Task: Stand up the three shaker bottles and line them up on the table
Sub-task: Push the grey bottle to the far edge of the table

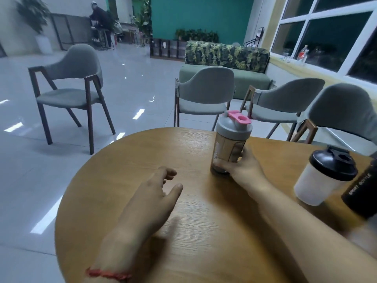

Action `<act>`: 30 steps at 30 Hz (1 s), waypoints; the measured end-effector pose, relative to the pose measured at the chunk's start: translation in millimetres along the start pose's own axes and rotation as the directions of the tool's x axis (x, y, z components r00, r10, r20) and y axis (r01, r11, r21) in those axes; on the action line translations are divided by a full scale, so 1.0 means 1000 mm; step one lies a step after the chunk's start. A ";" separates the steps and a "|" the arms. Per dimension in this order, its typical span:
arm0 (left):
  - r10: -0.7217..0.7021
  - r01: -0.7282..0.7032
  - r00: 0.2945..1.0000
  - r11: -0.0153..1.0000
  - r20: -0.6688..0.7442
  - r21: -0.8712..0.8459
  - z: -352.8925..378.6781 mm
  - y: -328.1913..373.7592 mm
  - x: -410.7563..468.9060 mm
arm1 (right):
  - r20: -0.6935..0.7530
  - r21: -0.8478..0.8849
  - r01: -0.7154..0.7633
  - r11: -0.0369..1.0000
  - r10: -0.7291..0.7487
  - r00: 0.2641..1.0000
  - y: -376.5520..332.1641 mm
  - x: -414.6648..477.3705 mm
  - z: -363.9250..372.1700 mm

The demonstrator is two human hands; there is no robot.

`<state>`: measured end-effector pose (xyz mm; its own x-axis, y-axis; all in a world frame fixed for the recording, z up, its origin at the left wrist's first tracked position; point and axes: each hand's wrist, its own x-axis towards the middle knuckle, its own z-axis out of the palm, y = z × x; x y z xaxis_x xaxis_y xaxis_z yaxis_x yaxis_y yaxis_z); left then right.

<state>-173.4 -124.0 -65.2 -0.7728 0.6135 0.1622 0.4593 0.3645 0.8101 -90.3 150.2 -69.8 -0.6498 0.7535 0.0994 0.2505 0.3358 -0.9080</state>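
On the round wooden table a clear brownish shaker bottle with a grey lid and pink cap stands upright near the far edge. My right hand is wrapped around its lower part. To the right stands a white shaker bottle with a black lid. A black shaker bottle with white lettering is at the right frame edge, partly cut off. My left hand hovers over the table's middle, fingers apart, holding nothing.
Grey padded chairs ring the far side of the table, one close behind the white bottle. Another chair stands apart on the glossy tile floor at left. A green sofa and a window sill lie beyond.
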 end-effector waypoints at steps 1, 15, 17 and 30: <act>-0.014 0.014 1.000 1.000 -0.009 0.003 -0.002 -0.002 0.002 | 0.024 -0.017 0.016 1.000 -0.015 1.000 -0.009 0.006 0.016; -0.089 0.086 0.988 0.996 -0.124 -0.036 -0.021 -0.026 0.021 | 0.035 -0.117 0.095 0.989 -0.091 0.995 -0.061 0.105 0.198; -0.083 0.079 0.987 0.996 -0.135 -0.033 -0.021 -0.028 0.025 | 0.031 -0.100 0.093 0.991 -0.091 0.995 -0.065 0.113 0.216; -0.074 0.074 0.984 0.997 -0.164 -0.007 -0.017 -0.038 0.035 | 0.001 -0.080 0.122 0.989 -0.123 0.992 -0.072 0.121 0.270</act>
<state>-225.4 -128.3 -80.1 -0.8662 0.4615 0.1918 0.3975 0.4037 0.8240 -380.3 64.8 -102.3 -0.6765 0.7061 0.2095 0.2259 0.4696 -0.8535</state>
